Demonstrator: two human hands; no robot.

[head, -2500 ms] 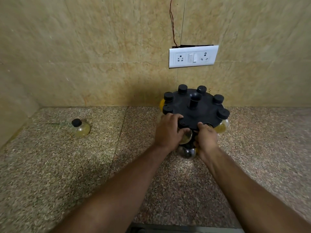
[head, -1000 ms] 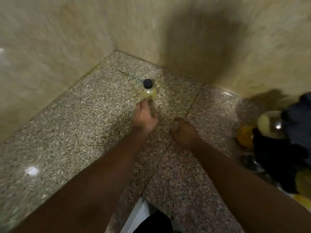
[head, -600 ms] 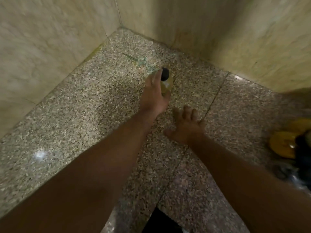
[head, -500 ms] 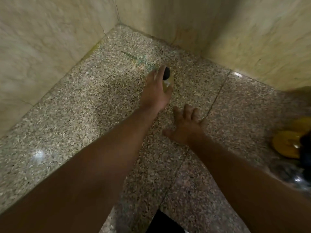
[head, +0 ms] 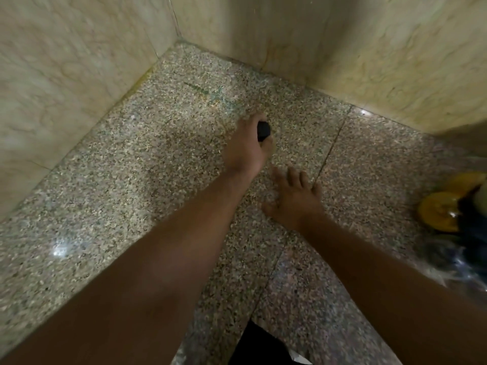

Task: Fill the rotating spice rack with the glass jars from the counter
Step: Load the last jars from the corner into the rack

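My left hand (head: 246, 146) grips a small glass jar (head: 263, 130) on the granite counter; only its black cap shows between my fingers, and the glass body is hidden behind the hand. My right hand (head: 293, 197) rests flat on the counter with fingers spread, just right of and nearer than the left hand. The black rotating spice rack (head: 471, 219) is cut off at the right edge, blurred, with yellow-filled jars (head: 438, 213) hanging on it.
The speckled granite counter (head: 131, 167) runs into a corner of beige tiled walls (head: 66, 61) at the far left. The counter's front edge shows at the bottom, with a dark gap below.
My left hand has closed round the jar, covering all but its cap. The right hand stays flat on the counter. The view shifted slightly.
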